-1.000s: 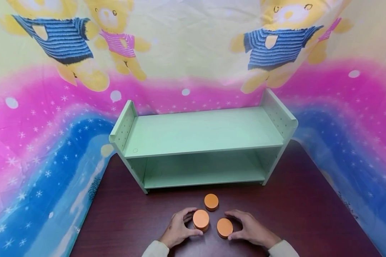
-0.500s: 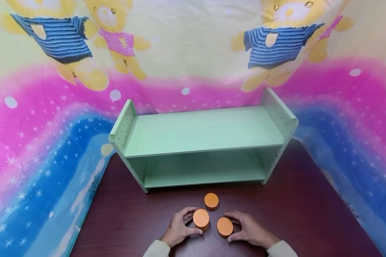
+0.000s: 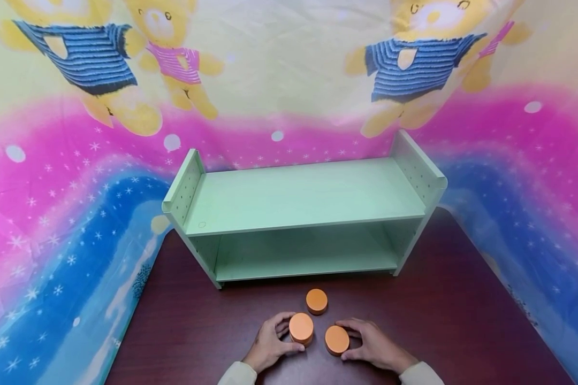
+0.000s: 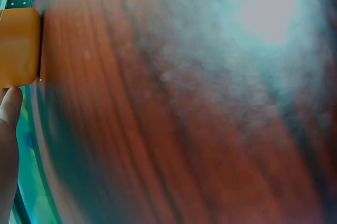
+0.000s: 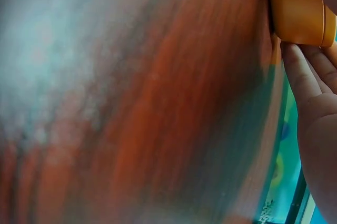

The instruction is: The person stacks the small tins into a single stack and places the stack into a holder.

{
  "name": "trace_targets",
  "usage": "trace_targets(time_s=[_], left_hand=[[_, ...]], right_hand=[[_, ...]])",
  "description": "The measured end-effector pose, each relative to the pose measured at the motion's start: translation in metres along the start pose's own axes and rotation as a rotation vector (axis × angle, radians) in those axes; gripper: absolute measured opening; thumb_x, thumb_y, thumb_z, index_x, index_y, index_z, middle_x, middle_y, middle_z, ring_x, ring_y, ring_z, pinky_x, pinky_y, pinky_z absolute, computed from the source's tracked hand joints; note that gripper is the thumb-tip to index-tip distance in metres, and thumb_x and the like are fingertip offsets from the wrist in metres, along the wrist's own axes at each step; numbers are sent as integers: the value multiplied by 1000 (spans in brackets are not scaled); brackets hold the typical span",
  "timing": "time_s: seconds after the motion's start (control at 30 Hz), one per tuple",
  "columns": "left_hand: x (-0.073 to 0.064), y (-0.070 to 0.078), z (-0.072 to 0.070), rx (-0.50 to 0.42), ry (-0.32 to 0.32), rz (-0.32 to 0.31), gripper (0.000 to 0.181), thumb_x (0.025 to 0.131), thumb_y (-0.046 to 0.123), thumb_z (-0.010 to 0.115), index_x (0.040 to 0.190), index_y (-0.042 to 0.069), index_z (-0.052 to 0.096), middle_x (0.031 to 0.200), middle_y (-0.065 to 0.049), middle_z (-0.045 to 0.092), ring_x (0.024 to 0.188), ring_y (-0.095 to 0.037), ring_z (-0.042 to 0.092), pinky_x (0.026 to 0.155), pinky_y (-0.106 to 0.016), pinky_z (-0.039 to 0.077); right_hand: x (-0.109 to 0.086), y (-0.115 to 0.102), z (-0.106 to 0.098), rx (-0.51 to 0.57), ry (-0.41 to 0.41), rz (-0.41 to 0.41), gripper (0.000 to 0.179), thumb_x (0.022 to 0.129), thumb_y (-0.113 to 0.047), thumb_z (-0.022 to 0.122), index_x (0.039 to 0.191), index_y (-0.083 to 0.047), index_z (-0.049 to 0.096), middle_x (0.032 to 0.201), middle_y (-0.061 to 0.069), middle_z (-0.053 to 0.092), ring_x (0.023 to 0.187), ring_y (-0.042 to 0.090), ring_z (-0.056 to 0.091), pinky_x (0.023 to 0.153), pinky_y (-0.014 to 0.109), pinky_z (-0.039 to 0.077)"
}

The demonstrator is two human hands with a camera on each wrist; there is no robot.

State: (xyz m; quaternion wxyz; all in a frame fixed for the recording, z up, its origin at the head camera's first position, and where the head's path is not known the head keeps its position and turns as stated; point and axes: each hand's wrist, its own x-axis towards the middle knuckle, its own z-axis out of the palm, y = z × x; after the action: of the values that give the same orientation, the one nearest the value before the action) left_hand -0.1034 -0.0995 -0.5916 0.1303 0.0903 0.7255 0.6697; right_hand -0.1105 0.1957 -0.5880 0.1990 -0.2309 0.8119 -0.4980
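Observation:
Three round orange jars are grouped on the dark table in front of the shelf. My left hand (image 3: 271, 342) holds the left jar (image 3: 301, 327) from its left side, fingers at the back and thumb at the front. This jar looks taller than the others. On the other side, my right hand (image 3: 377, 344) has thumb and fingers around the right jar (image 3: 336, 339); in the right wrist view a seam runs around that jar (image 5: 299, 8). Behind them the third jar (image 3: 316, 301) stands apart, untouched. The left wrist view shows a fingertip (image 4: 11, 100) against an orange jar (image 4: 18, 48).
A pale green two-tier shelf (image 3: 303, 195) with raised side panels stands behind the jars. The reddish-brown table (image 3: 462, 310) spreads around it. A printed cloth (image 3: 279, 64) with bears hangs behind and along both sides.

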Motion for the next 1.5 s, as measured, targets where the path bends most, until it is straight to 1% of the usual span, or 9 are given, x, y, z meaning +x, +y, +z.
trace_targets(time_s=[0.2,0.67,1.0,1.17,1.33,1.5], left_hand=[[0,-2,0,-20,2,-10,70,66,-4,90,128,-5,59,130,-20,61,123,-35,57,101,-31,50],[0,-3,-1,-21,15,15,65,65,-8,89,124,-5,61,127,-20,62,120,-34,59,100,-30,51],[1,-4,-1,-24,13,23,64,65,-10,88,123,-6,61,127,-21,62,118,-33,60,99,-28,51],[1,-5,-1,-32,16,11,64,65,-11,88,123,-6,61,127,-21,62,118,-33,60,99,-28,51],[2,-4,-1,-37,19,-9,64,65,-10,88,123,-5,61,126,-20,63,118,-34,60,99,-28,51],[1,-4,-1,-37,21,-14,64,65,-9,89,123,-5,61,126,-20,63,118,-33,60,99,-29,52]], right_hand=[[0,0,1,43,-1,29,70,78,-25,88,134,4,57,134,23,57,119,37,60,95,35,55],[-1,-3,1,87,21,87,67,78,-19,87,133,3,57,134,24,57,120,40,58,94,38,55],[1,-4,0,103,45,54,68,79,-21,86,134,5,56,134,26,56,120,40,58,94,37,55],[1,-4,0,99,70,20,68,80,-23,87,133,5,56,132,24,57,118,36,61,94,33,55],[2,-4,-1,108,101,-5,67,79,-19,87,133,6,55,130,22,58,117,30,62,94,29,54],[3,-7,-1,104,127,-8,67,77,-17,88,132,5,56,129,19,59,117,29,62,95,30,54]])
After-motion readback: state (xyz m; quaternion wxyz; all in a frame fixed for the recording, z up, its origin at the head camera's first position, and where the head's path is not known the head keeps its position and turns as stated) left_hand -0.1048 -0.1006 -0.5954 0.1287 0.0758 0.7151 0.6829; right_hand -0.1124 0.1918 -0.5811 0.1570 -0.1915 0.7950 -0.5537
